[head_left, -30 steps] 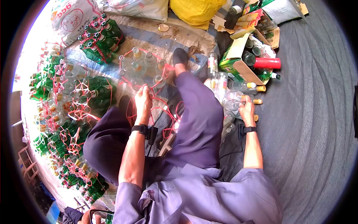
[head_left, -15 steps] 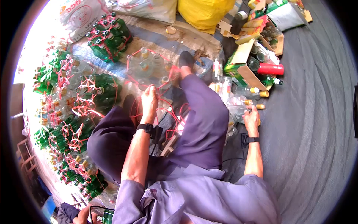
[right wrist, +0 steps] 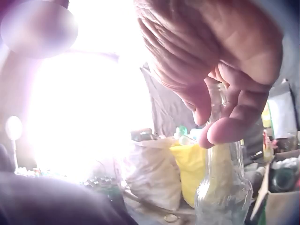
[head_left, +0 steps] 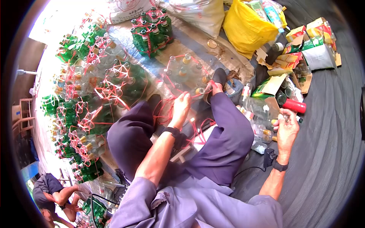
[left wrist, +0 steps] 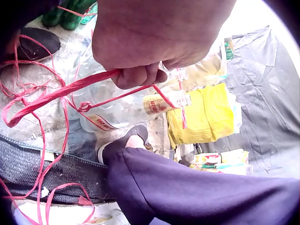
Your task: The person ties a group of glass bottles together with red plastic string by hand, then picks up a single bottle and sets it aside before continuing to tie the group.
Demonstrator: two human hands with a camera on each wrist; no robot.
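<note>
My left hand [head_left: 181,108] has its fingers curled round red plastic string [left wrist: 61,93], beside a cluster of clear bottles [head_left: 182,74] with string looped round their necks. Loose string trails between the legs. On the right, my right hand [head_left: 287,129] grips a clear glass bottle [head_left: 262,108] by its neck; in the right wrist view the thumb and fingers wrap the neck of that bottle [right wrist: 222,187], which hangs upright below them. More clear bottles [head_left: 262,133] lie on the dark sheet under it.
Tied green and clear bottle bundles [head_left: 87,110] crowd the left, with another green bundle [head_left: 152,34] at the top. A yellow bag [head_left: 247,30], white sacks [head_left: 197,13] and open boxes [head_left: 272,87] stand ahead. Another person [head_left: 49,190] is at lower left.
The view has swung, shifting the scene rightward. My right hand has taken a clear bottle by the neck and lifted it from the lying ones. My left hand still holds the string.
</note>
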